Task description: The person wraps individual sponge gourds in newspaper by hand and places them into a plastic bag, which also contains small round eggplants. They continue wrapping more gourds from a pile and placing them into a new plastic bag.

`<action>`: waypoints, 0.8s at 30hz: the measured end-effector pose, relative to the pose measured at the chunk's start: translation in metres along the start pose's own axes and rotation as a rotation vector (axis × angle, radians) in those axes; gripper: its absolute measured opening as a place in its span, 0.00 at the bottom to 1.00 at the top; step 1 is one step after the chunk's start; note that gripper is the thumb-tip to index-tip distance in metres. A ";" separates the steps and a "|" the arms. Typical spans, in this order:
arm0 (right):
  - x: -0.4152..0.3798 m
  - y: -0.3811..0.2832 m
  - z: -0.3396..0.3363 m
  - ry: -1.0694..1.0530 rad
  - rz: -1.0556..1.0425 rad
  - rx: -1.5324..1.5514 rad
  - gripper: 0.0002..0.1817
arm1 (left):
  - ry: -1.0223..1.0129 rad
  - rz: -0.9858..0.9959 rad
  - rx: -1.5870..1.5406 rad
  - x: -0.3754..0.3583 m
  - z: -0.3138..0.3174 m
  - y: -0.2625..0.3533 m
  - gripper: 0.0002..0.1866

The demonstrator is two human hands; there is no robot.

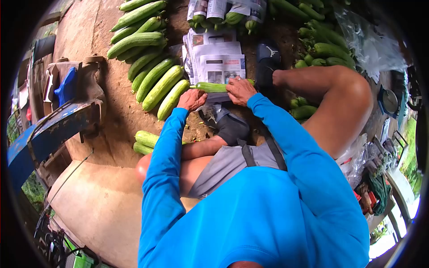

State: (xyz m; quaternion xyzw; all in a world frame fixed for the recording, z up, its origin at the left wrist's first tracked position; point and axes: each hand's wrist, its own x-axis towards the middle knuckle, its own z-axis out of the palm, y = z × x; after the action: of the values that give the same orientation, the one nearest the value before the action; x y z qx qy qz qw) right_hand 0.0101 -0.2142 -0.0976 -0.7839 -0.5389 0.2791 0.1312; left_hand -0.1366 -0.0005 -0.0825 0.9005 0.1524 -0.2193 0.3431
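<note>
A slim green luffa gourd (211, 87) lies crosswise over the near end of a stack of newspaper sheets (222, 62). My right hand (241, 91) is wrapped over its right part, fingers curled round it. At the left end, my left hand (192, 99) is closed at the gourd's narrow tip; its fingertips are partly hidden. Just left of that hand, a row of larger luffa gourds (157, 80) lies on the ground. Beyond the stack, several gourds wrapped in newspaper (217, 10) lie side by side, their green ends poking out.
More gourds (330, 47) are piled at the right, beside a clear plastic sheet (371, 38). Two gourds (146, 139) lie by my left knee. My shoes (268, 56) flank the paper. A blue metal beam (42, 131) stands at the left.
</note>
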 end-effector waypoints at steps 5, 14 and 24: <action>0.006 0.010 -0.010 0.057 0.060 0.186 0.11 | -0.033 0.020 -0.015 0.005 -0.004 -0.002 0.19; 0.029 0.031 -0.008 -0.059 0.121 0.306 0.11 | 0.140 0.180 -0.110 0.011 -0.023 -0.003 0.13; 0.035 0.035 0.007 -0.316 0.077 0.282 0.11 | -0.160 0.198 0.147 0.019 -0.002 -0.012 0.23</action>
State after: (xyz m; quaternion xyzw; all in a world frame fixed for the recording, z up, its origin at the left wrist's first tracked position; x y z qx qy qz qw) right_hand 0.0426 -0.1959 -0.1311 -0.7244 -0.4780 0.4759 0.1425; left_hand -0.1249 0.0114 -0.0970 0.9135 0.0183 -0.2662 0.3071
